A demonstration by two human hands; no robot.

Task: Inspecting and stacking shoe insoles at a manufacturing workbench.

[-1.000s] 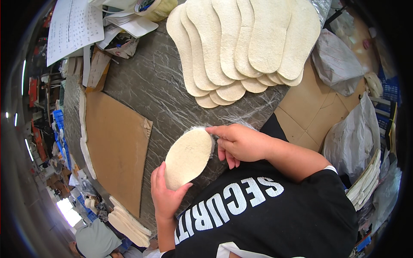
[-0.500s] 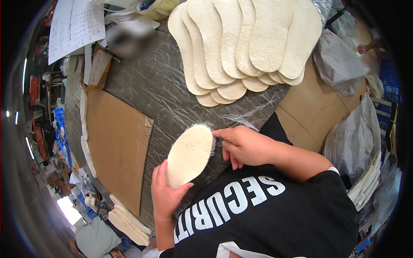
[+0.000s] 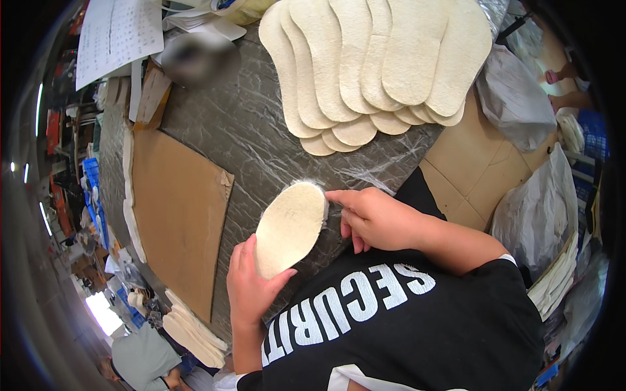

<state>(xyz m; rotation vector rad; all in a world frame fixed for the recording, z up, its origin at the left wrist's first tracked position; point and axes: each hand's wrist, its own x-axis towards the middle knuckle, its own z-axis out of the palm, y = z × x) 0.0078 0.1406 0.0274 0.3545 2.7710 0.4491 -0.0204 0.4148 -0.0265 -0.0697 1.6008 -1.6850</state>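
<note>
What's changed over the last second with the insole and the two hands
Very little. The right hand slid slightly along the upper edge of the insole, still touching it. The left hand keeps gripping its lower end. The fanned insoles on the table stayed put.

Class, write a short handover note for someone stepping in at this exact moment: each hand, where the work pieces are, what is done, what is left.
Left hand: grip on the lower end of a fleecy cream insole, held up over the grey table.
Right hand: fingers at the insole's upper edge.
Done, by the look of it: a fanned stack of insoles lies at the table's far side.
Left: the insole in hand; more pieces are piled at the left edge.
</note>
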